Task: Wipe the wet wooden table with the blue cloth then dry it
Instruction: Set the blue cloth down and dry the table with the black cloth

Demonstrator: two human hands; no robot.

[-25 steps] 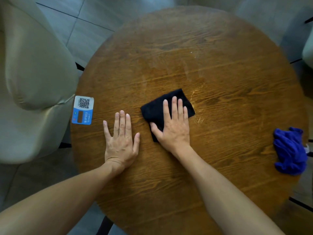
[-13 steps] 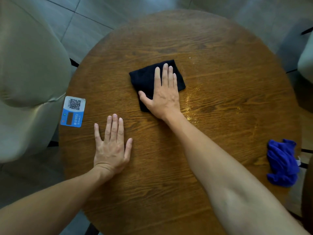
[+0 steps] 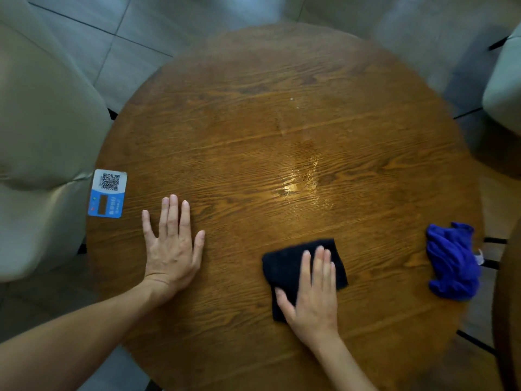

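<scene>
- My right hand [image 3: 313,294] lies flat, palm down, fingers [image 3: 318,263] extended and close together, pressing a dark folded cloth [image 3: 284,268] onto the table; nothing is clenched.
- The dark cloth looks soft and matte, roughly square, its edges slightly blurred.
- My left hand [image 3: 172,249] rests flat and released on bare wood, fingers spread, holding nothing.
- The round wooden table [image 3: 253,122] shows strong brown grain; a glossy wet patch [image 3: 301,179] shines near its middle, beyond the dark cloth.
- A crumpled bright blue cloth [image 3: 452,262] sits at the table's right edge, apart from my right hand.
- A blue-and-white QR code card [image 3: 107,193] lies at the left edge, beside a pale upholstered chair [image 3: 42,136].
</scene>
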